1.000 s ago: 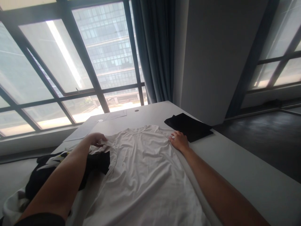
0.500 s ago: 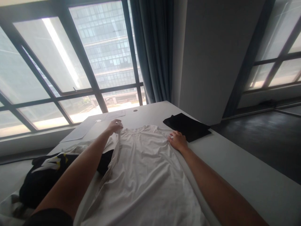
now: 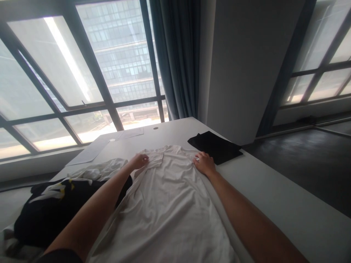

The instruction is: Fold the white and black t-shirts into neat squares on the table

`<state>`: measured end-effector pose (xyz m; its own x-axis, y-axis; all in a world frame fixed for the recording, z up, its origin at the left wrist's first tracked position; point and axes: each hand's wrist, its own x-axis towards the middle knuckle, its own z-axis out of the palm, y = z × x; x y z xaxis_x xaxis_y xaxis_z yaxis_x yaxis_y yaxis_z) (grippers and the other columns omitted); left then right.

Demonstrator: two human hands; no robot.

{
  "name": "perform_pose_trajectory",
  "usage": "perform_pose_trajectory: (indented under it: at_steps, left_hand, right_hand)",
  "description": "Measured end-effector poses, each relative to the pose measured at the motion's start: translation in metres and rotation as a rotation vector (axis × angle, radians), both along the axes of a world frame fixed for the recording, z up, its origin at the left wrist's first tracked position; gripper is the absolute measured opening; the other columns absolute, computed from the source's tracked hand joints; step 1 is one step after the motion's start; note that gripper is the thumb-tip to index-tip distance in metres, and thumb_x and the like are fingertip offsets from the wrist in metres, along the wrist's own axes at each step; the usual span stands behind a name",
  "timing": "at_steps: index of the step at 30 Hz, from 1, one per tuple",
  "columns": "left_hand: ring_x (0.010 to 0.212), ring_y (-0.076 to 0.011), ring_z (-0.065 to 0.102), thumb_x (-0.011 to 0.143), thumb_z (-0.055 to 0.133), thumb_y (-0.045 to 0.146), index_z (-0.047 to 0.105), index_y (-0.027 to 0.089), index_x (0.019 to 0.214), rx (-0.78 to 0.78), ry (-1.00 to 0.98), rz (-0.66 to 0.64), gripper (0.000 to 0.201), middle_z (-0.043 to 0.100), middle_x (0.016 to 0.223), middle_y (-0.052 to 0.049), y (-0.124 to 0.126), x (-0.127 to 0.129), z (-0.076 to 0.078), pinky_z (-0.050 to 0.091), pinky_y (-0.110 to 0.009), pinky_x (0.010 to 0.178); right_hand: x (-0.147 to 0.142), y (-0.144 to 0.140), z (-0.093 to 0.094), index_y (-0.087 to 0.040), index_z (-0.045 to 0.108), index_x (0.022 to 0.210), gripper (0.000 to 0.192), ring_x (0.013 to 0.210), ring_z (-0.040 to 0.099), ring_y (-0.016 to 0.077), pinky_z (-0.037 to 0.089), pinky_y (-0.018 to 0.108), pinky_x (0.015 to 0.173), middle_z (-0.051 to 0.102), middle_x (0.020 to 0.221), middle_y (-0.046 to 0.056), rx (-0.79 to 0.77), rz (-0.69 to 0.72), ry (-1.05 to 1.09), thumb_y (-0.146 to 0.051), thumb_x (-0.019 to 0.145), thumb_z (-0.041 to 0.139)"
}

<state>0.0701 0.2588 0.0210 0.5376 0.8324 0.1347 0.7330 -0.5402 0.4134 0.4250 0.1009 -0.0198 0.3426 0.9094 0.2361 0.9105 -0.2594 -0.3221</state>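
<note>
A white T-shirt [image 3: 167, 204] lies flat on a white table [image 3: 287, 204], directly in front of the person. Its long axis runs straight away from the viewer: the hem is nearest, at the bottom edge of the view, and the neckline points toward the far end of the table and the windows.

Two bare forearms reach out over the shirt from the bottom corners. To the left of the shirt, a heap of dark clothes [image 3: 55, 208] with white and yellow markings sits on the table, with a crumpled pale garment [image 3: 101, 170] just beyond it.

Farther on, the left hand [image 3: 139, 160] rests on the shirt's left shoulder, fingers curled loosely over a folded-in flap of fabric; whether it pinches the cloth cannot be told. The right hand [image 3: 204, 164] lies on the shirt's right shoulder, fingers bent and pressing down on the cloth.

Just beyond the right hand lies a folded black cloth [image 3: 216, 146]. Sheets of paper [image 3: 90, 153] lie at the table's far left. Behind the table stand large windows [image 3: 82, 73], a dark curtain [image 3: 178, 58] and a grey pillar [image 3: 246, 65].
</note>
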Motion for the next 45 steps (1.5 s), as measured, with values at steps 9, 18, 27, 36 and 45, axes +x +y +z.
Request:
perform_pose_trajectory:
  at_steps: [9,18,27,36,45]
  left_hand:
    - [0.149,-0.0265,0.016,0.093,0.026,0.064,0.029,0.020,0.153,0.037,0.346,0.126,0.074,0.017,0.162,-0.007,-0.050,-0.042,-0.040,0.016,-0.051,0.118]
    - [0.148,-0.0363,0.014,0.091,0.013,0.070,0.026,0.011,0.154,0.007,0.480,0.317,0.086,0.013,0.160,-0.019,-0.128,-0.017,-0.034,0.017,-0.061,0.113]
    - [0.147,-0.0315,0.021,0.096,0.029,0.053,0.043,0.023,0.145,0.007,0.311,0.208,0.059,0.025,0.159,-0.012,-0.085,-0.028,-0.013,0.015,-0.065,0.112]
    - [0.145,-0.0268,0.028,0.095,0.040,0.047,0.050,0.022,0.139,0.135,-0.024,0.171,0.052,0.037,0.155,-0.010,-0.034,-0.053,-0.040,0.020,-0.052,0.116]
    - [0.129,-0.0306,0.050,0.082,0.061,0.051,0.066,0.020,0.120,0.163,-0.077,0.093,0.049,0.058,0.137,-0.010,-0.035,-0.058,-0.048,0.027,-0.050,0.114]
  right_hand:
    - [-0.011,-0.002,0.006,-0.009,0.057,0.122,0.054,0.115,0.051,0.0360,0.038,0.045,0.092,0.059,0.119,0.022,0.078,-0.223,-0.030,-0.051,0.086,0.059]
    - [0.004,0.007,0.011,-0.013,0.064,0.109,0.029,0.092,0.065,0.0191,0.046,0.026,0.083,0.070,0.097,0.010,0.214,-0.014,0.233,-0.016,0.081,0.059]
    - [0.010,0.018,0.026,-0.005,0.067,0.107,0.050,0.082,0.070,0.0258,0.052,0.029,0.068,0.072,0.091,0.019,-0.122,-0.187,0.309,-0.049,0.082,0.063]
    - [-0.016,0.044,0.077,-0.010,0.066,0.074,0.019,0.056,0.065,0.0187,0.043,0.022,0.045,0.067,0.065,0.009,-0.146,-0.118,0.575,-0.029,0.080,0.064]
    - [-0.117,0.094,0.121,-0.012,0.064,0.097,0.027,0.055,0.058,0.0090,0.045,0.017,0.047,0.068,0.079,0.004,0.017,0.089,0.674,-0.016,0.072,0.072]
